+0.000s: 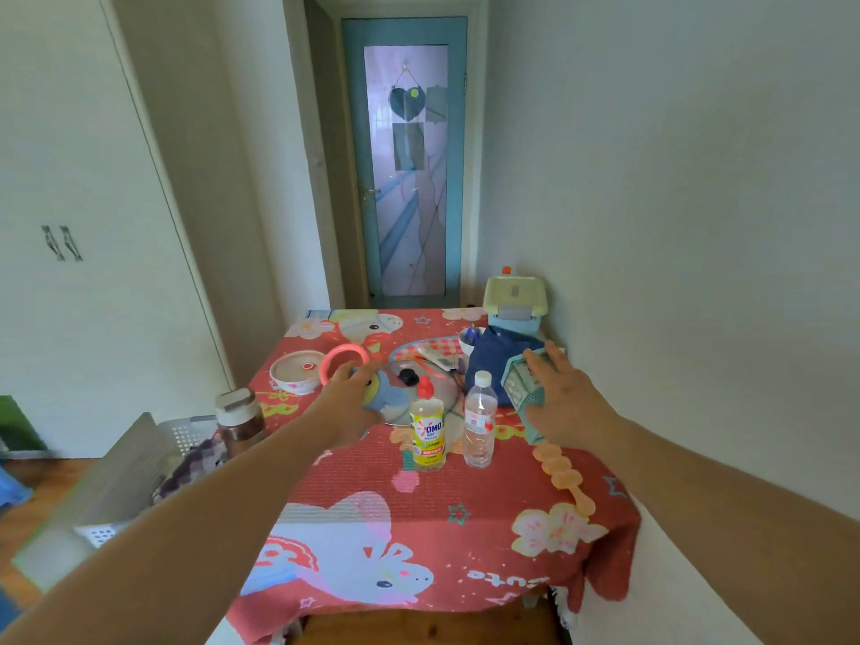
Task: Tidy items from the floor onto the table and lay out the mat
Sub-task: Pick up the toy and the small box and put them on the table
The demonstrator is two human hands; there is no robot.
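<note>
— Items on the worktop point(465, 519): what's where?

— Both hands are out over the red cartoon-print cloth that covers it. The left hand point(346, 402) is closed around a soft blue and yellow toy point(388, 398) with a pink ring point(342, 363) at its far end; the toy sits over the near edge of a glass pot lid point(421, 388).

— And the right hand point(565, 407)?

— Its fingers point(542, 360) wrap a green perforated box point(521, 388), held upright near the wall side of the worktop.

— What stands between the hands?

— A yellow OMO bottle point(427, 430) with a red cap, and just beside it a clear water bottle point(479, 423), both upright.

— Farther back?

— A white bowl point(295, 372) with a lid on the left, a dark blue cloth point(493, 360) behind the box, and a pale green container point(514, 302) in the far corner. An orange beaded stick point(565, 477) lies near the right edge.

— Off the worktop?

— On the left, a brown jar point(239, 421) with a white lid and a white basket point(139, 467). Whether the jar rests on the worktop's edge I cannot tell.
</note>
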